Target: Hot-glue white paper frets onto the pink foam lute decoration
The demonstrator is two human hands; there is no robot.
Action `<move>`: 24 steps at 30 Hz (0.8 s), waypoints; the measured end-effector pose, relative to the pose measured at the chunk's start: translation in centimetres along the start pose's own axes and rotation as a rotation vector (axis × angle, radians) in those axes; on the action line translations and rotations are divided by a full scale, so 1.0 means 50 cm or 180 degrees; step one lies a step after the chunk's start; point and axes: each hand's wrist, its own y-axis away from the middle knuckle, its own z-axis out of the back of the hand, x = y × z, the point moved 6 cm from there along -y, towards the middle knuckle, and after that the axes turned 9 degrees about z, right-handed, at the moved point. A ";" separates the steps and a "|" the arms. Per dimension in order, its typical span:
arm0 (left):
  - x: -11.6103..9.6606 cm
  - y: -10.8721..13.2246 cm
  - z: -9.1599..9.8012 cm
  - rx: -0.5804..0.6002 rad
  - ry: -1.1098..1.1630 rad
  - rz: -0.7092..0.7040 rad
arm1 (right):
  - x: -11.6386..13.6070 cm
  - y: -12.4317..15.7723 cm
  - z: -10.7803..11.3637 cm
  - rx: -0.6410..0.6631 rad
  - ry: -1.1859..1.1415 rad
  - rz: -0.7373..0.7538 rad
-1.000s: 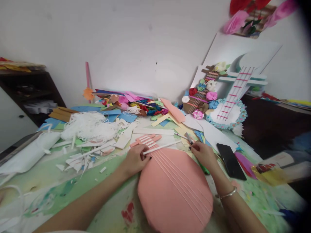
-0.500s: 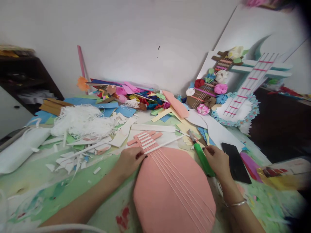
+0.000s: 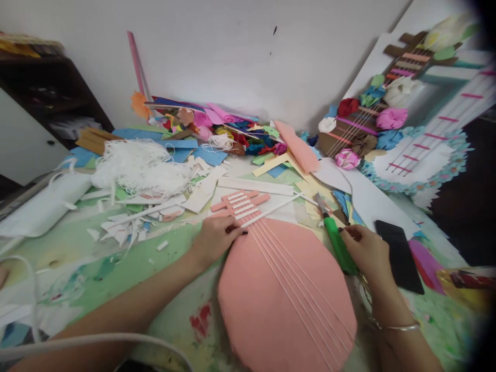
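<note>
Under the pinch of the left hand [image 3: 219, 238] lies the top edge of a pink guitar [image 3: 263, 294], its round body spreading toward the person and to the right of that grip. From what I can see, the left thumb and fingers are closed on the near end of a thin white strip [image 3: 273, 210], which slants away rightward across the strings [image 3: 289, 289], just below where the neck begins. The neck, crossed with short white bars [image 3: 243, 207], sits just beyond the pinching fingertips, and a longer white bar [image 3: 256, 186] lies past it.

Well to the right of that hold, across the guitar's body, the right hand [image 3: 366, 253] has its fingers curled beside a green-handled tool [image 3: 339, 247]; I can't make out whether they touch the handle or hold anything. A silver bracelet [image 3: 403, 327] circles that wrist, and a black phone [image 3: 399, 256] lies just to the right of the hand.

Farther off to the left of the pinch, there's a heap of white shreds [image 3: 141, 168] on the paint-stained table [image 3: 124, 261], with paper scraps [image 3: 124, 227] nearer the hand. Away beyond the right hand, a brown guitar [image 3: 329, 142] covered in paper flowers leans by a white guitar [image 3: 406, 160] with a blue frilled rim.
</note>
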 end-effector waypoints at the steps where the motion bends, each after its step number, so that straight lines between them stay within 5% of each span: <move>1: -0.001 0.001 0.001 -0.0020 -0.0005 -0.0036 | 0.001 0.000 0.001 0.0014 0.0024 -0.0020; 17: 0.009 -0.004 0.001 0.0071 0.0056 0.0058 | -0.007 -0.002 -0.008 0.0270 0.0032 -0.0119; 24: 0.012 -0.005 -0.002 0.0127 -0.0070 -0.0030 | -0.048 -0.002 0.078 -0.0527 -0.0026 -0.0253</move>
